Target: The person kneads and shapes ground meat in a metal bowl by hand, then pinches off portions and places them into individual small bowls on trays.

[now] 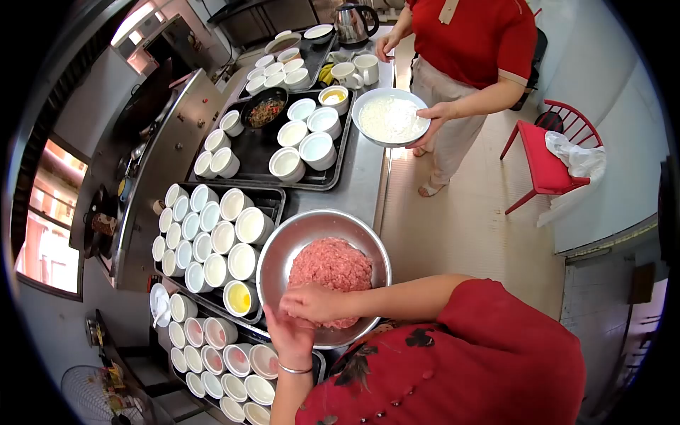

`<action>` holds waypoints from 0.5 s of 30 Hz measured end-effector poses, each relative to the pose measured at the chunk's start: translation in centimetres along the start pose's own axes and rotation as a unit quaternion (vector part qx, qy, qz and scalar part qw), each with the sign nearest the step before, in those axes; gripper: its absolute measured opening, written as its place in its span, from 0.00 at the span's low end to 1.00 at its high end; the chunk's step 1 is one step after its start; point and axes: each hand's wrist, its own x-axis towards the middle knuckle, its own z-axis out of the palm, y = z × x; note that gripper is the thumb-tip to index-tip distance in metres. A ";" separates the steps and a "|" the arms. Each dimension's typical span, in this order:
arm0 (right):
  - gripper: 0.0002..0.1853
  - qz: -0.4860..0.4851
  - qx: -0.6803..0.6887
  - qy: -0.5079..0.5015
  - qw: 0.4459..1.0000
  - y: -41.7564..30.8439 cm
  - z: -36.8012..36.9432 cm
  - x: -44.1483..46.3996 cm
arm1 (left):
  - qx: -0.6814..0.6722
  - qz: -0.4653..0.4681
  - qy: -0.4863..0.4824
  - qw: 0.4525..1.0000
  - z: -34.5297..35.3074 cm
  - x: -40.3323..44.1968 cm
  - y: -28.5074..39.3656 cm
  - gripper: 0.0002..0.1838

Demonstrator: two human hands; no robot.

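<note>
A large steel bowl (265,255) holds a mound of pink minced meat (333,262). My right hand (315,303) is over the near left part of the meat, fingers curled in; whatever they hold is hidden. Just below it, at the bowl's left rim, my left hand (290,338) is turned palm up with its fingers apart and a bracelet on the wrist. My hands are close together, and I cannot tell whether they touch. Left of the bowl, a white ramekin (241,297) contains something yellow.
Black trays (273,202) hold many white ramekins (219,237); some nearer ones (237,360) have pink contents. A co-worker in red holds a bowl of white food (389,120) across the counter corner. A black pan (264,110), mugs (347,74), kettle (355,25) and red chair (545,152) stand farther off.
</note>
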 end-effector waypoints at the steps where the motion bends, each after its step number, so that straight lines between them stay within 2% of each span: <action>1: 0.15 -0.139 -0.187 0.034 0.972 0.6 1.3 0.4 | -0.010 0.029 0.135 0.990 1.1 -0.9 0.0 0.24; 2: 0.14 -0.276 -0.363 0.068 0.887 0.9 2.3 0.7 | -0.020 0.061 0.263 0.963 2.5 -1.3 0.1 0.23; 3: 0.14 -0.247 -0.385 0.066 0.887 1.3 -1.0 -0.4 | -0.042 0.020 0.286 0.957 4.3 1.5 -3.3 0.22; 4: 0.14 -0.362 -0.520 0.080 0.770 1.2 -0.6 0.5 | -0.013 0.044 0.285 0.957 4.4 1.2 -2.2 0.20; 5: 0.15 -0.453 -0.636 0.096 0.618 1.3 -0.5 0.9 | 0.010 0.064 0.283 0.957 4.1 1.0 -1.8 0.17; 6: 0.17 -0.391 -0.649 0.068 0.649 0.8 -0.5 1.5 | 0.011 0.065 0.287 0.956 3.7 0.9 -1.4 0.17; 9: 0.15 -0.453 -0.600 0.081 0.654 0.7 -1.3 1.9 | -0.026 0.046 0.295 0.954 1.3 0.7 -0.6 0.14; 10: 0.15 -0.378 -0.296 0.151 0.864 1.6 -0.4 2.9 | 0.041 0.091 0.231 0.968 0.3 0.7 -0.2 0.12; 11: 0.15 -0.376 -0.300 0.157 0.863 2.3 -0.9 3.2 | 0.102 0.134 0.161 0.972 -0.5 0.7 -0.2 0.11; 12: 0.16 -0.228 0.046 0.121 0.965 2.5 -1.5 3.2 | 0.190 0.152 0.126 0.962 1.5 1.3 -0.2 0.12; 13: 0.17 -0.051 0.387 0.065 0.918 2.5 -1.8 3.1 | 0.187 0.147 0.120 0.964 3.0 1.6 -0.3 0.12; 14: 0.17 0.006 0.443 0.036 0.896 1.7 -1.5 1.8 | 0.412 0.131 0.111 0.895 4.3 1.9 -0.6 0.14; 15: 0.17 0.000 0.441 0.041 0.897 2.0 -1.5 2.1 | 0.615 0.113 0.092 0.775 5.3 2.1 -0.5 0.17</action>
